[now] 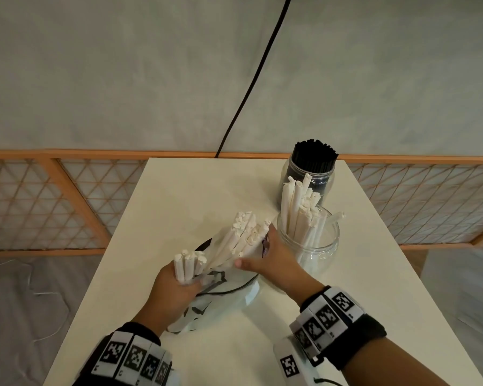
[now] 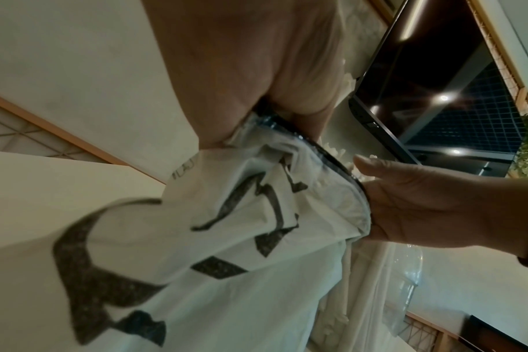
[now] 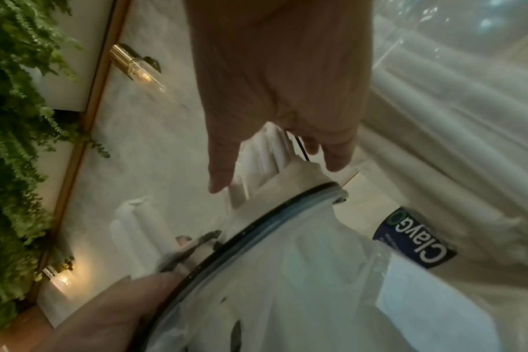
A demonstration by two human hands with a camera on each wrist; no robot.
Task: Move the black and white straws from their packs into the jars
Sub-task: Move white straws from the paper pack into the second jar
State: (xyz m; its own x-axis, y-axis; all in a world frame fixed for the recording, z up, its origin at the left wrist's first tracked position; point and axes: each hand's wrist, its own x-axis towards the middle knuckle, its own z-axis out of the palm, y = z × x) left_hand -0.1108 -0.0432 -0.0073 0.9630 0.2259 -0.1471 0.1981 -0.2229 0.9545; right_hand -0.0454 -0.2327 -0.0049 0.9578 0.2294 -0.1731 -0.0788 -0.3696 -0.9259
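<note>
Currently our left hand point(image 1: 169, 291) grips the pack point(image 1: 207, 296) and a few white straws point(image 1: 188, 264). Our right hand point(image 1: 271, 257) lies with fingers extended along the main bundle point(image 1: 243, 235), thumb beneath, beside the jar point(image 1: 313, 246).

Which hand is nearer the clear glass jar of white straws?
Right. The right hand is beside the clear glass jar of white straws; the left hand is farther off, across the pack.
</note>
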